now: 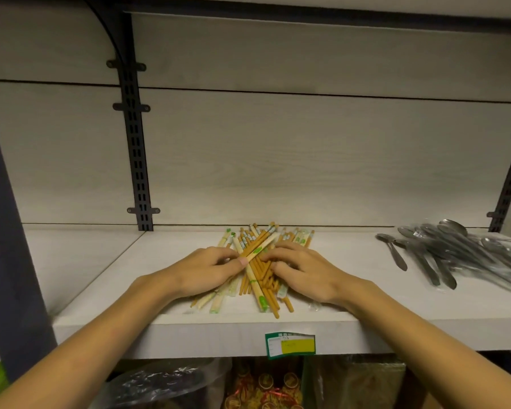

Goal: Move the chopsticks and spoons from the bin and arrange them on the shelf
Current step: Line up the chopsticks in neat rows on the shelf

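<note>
You look down at a pale wooden shelf point(86, 261) with a pale back panel. A loose pile of chopsticks point(258, 267) lies in the middle of it, most of them tan sticks, some in paper sleeves with green print. They cross each other at many angles, and their near ends reach almost to the front edge.

Both your hands rest on the pile. Your left hand point(202, 271) lies on its left side, fingers curled, the thumb and fingers pinching one sleeved chopstick that slants up to the right across the heap. Your right hand point(301, 271) lies on the right side, touching the pile, fingers bent down onto the sticks; I cannot tell whether its grip holds any of them.

Well to the right on the same shelf sits a heap of metal spoons point(443, 255), handles pointing toward you, some in clear wrap.

A green and yellow label point(289, 343) is stuck to the shelf's front edge, below the chopsticks. Black slotted uprights point(136, 160) run up the back panel. Below the shelf, bagged goods point(266, 385) show dimly.
</note>
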A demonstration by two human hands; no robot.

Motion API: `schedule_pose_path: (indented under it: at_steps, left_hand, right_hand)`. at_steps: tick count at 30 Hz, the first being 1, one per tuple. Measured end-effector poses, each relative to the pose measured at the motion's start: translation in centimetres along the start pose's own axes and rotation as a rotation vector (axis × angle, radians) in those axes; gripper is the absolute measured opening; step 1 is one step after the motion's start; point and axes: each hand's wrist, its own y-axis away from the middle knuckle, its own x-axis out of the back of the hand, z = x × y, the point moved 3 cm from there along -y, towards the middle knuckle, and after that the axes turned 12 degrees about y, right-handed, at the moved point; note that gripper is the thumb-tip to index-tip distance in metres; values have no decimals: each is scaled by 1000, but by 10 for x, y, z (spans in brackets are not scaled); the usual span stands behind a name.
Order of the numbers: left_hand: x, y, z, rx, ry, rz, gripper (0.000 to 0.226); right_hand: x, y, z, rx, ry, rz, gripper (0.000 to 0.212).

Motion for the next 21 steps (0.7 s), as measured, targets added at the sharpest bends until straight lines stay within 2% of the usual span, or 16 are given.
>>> schedule_pose_path:
  at_steps: [2,5,9,14,16,19,21]
  left_hand:
    - [-3,1,4,-23,-6,12,44]
    - [-3,5,9,-60,-23,30,40]
    - [-5,11,10,-79,54,-22,35]
    - [-19,9,17,-96,131,-92,54]
    - [-22,6,24,-108,207,-101,55]
    - [-29,4,36,-175,388,-206,51]
    - [-29,1,35,-164,455,-174,55]
  right_hand:
    - [1,0,-1,15,-33,9,35]
    - [3,0,2,3,-54,22,47]
    - [5,4,11,-21,-28,18,52]
    - [1,1,14,-61,-54,-74,59]
    - [-2,-3,17,-88,-9,-74,54]
    - [-5,-3,23,-91,39,-88,52]
    - [-1,-2,27,-85,42,-54,54]
